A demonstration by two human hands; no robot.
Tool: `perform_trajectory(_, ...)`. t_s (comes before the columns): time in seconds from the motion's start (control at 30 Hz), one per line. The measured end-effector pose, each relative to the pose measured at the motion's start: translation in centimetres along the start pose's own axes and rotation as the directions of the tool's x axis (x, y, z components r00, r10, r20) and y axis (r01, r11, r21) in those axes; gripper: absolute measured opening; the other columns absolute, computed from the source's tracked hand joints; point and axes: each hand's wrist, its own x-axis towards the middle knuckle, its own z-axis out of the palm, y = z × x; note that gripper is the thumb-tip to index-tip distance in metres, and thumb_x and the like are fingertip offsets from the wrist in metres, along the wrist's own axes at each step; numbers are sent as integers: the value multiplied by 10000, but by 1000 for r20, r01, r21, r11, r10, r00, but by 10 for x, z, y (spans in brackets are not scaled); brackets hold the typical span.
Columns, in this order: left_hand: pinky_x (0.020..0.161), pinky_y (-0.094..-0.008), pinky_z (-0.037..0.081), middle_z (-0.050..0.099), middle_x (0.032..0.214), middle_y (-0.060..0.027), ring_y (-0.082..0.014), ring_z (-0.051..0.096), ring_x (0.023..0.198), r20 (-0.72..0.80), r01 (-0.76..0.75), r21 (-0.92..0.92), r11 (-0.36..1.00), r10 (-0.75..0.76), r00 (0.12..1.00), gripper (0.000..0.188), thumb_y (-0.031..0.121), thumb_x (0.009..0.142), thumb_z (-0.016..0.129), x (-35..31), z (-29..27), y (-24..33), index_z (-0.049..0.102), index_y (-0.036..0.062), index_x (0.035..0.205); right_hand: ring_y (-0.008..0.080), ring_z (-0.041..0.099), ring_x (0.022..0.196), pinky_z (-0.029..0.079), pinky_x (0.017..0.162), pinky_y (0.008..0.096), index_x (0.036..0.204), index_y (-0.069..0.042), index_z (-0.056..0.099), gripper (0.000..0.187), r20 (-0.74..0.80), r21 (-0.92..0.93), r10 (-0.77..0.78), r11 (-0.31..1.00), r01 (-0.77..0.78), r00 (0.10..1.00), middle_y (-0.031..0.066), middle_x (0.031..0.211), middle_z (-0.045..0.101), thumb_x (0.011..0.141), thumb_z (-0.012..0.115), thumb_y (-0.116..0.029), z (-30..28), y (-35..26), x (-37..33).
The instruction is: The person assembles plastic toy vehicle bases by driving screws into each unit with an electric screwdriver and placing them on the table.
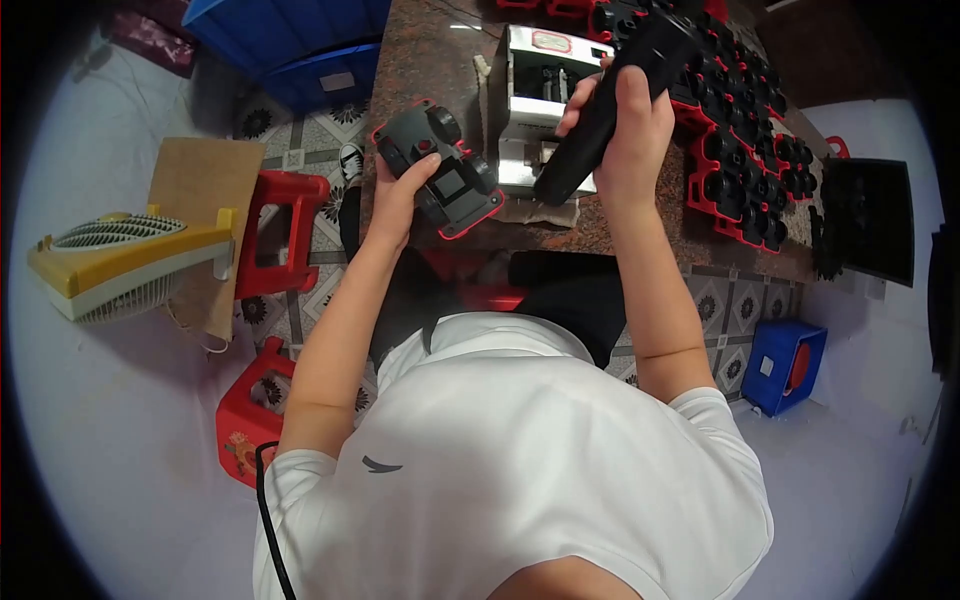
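Toy car [440, 180], just one, lies wheels-up in my left hand [400, 195], pinched under the thumb; my right hand [640, 150] curls around one black power tool [608, 112]. If my left thumb loosened, the car could drop off the near edge of the bench [430, 60]. Between my hands stands one white box [525, 45]; rightward crowd more red-and-black cars [738, 185], too overlapped to count.
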Motion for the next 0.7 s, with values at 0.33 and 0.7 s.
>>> perform_trajectory(0.33,916,-324,421,526,1128,-86,-186,523,1044,-4,-16,-47,999,16,1000,561,132,747,705,5,-2,-8,405,68,1217,190,574,681,522,613,324,1149,-49,395,656,180,265,-276,938,223,944,113,837,539,787,648,-533,47,13,-57)
perform_trajectory(0.7,904,-311,421,531,1122,-98,-186,530,1032,-26,-5,-54,999,4,1000,594,175,734,720,6,-2,-10,400,21,1210,187,623,763,499,702,290,1123,24,473,722,481,44,-407,896,442,776,103,913,613,595,868,-270,74,21,-55)
